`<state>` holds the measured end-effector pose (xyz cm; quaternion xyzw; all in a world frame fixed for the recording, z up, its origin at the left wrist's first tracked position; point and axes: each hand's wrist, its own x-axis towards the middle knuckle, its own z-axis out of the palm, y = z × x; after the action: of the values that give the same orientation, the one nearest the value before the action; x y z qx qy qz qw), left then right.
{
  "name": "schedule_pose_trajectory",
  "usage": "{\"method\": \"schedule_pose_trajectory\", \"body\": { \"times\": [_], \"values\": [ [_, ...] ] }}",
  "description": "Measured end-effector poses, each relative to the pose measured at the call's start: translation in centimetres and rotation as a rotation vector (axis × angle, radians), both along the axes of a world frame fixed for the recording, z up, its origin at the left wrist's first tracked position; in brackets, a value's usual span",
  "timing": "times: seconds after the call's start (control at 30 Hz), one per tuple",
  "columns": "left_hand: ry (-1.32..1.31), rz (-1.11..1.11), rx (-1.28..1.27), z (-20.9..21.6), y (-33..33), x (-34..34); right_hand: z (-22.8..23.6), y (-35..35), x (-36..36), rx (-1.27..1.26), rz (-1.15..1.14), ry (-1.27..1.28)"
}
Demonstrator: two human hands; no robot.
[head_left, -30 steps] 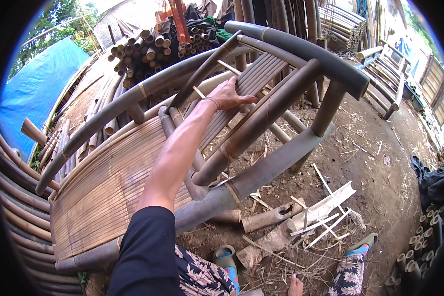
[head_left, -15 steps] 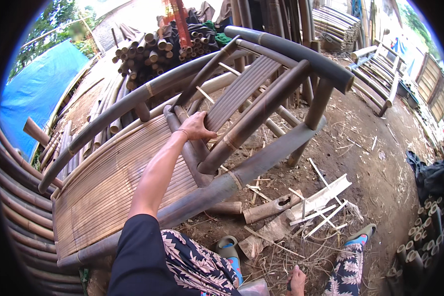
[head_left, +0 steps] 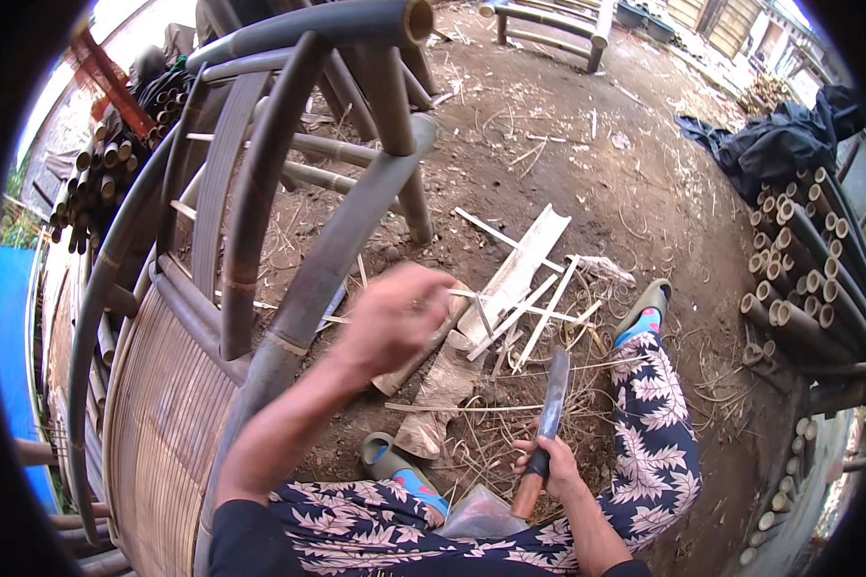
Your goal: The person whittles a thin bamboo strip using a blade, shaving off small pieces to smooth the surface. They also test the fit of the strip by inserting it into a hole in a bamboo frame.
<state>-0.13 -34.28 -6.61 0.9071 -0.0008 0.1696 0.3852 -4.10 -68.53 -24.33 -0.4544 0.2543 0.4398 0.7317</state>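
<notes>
In my right hand (head_left: 560, 464) is a machete (head_left: 554, 394), its blade pointing up and away from me. Its wooden handle, with a dark band, angles down toward my lap. My left hand (head_left: 399, 313), smeared by motion, hovers over cut bamboo pieces beside the bench rail. Its fingers look curled; whether they hold anything is unclear. Pale bamboo strips (head_left: 548, 322) and a split bamboo length (head_left: 524, 260) lie on the dirt just past it. To my left stands a dark bamboo bench (head_left: 168, 385) with a slatted seat and a sloping back end.
Bundled bamboo poles (head_left: 789, 260) stand at the right under dark cloth (head_left: 789, 139). More cut poles (head_left: 106, 173) are stacked far left, near a blue tarp (head_left: 17, 346). Shavings litter the dirt ground (head_left: 664, 221). A clear plastic bag (head_left: 481, 514) lies between my legs.
My left hand has left the bench and swung right over the bamboo scraps. My right hand has come up with the machete now showing. The view has turned right.
</notes>
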Motion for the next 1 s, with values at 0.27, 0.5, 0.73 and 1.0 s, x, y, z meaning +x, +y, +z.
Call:
{"method": "schedule_pose_trajectory", "body": {
  "times": [0.27, 0.5, 0.73, 1.0],
  "values": [
    [0.857, 0.036, 0.303, -28.6, -4.5, 9.7, -2.0, -1.4, 0.8, -0.069, -0.064, -0.027],
    [0.710, 0.157, 0.416, -33.5, -8.1, 12.1, -1.8, -0.2, 2.4, -0.084, -0.032, -0.115],
    [0.779, 0.447, -0.421, -25.6, -8.4, 10.5, 0.3, -1.7, 4.2, 0.121, -0.222, -0.135],
    [0.540, 0.145, -0.582, -15.7, -14.7, -12.0, 5.3, 0.2, 7.0, 0.263, -0.340, -0.261]
  ]
}}
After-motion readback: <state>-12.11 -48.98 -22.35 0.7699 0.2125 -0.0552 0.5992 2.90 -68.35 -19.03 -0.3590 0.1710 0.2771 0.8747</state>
